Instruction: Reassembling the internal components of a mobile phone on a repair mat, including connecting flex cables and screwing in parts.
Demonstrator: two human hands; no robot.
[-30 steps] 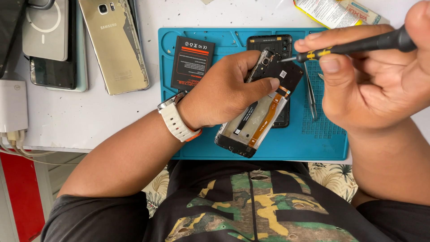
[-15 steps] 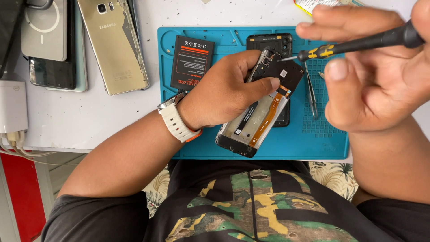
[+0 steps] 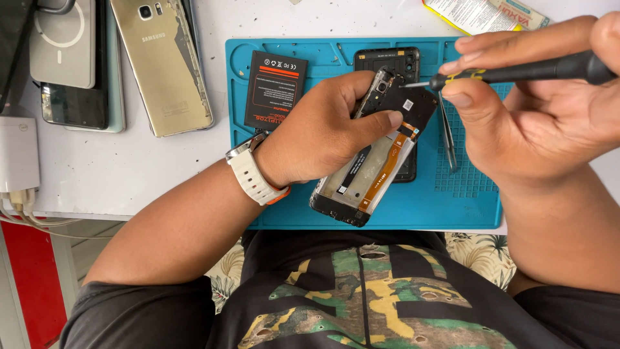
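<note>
Opened phone [image 3: 368, 174]: light, rigid, fragile inside; best gripped by edges. Left hand [image 3: 323, 132] fingers clasp it over blue mat [image 3: 478, 200]; right hand [image 3: 549, 123] pinches screwdriver [image 3: 516, 70].

Your left hand [image 3: 323, 129] gripped the opened phone [image 3: 371, 161] above the blue mat [image 3: 478, 194], while your right hand [image 3: 536, 123] pinched a screwdriver [image 3: 510, 70] tip-down on its top corner.

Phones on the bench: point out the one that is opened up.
The opened phone in the left hand, tilted over the blue mat, its insides and orange ribbon cable showing. The gold phone and the stacked phones on the white table lie closed.
</note>
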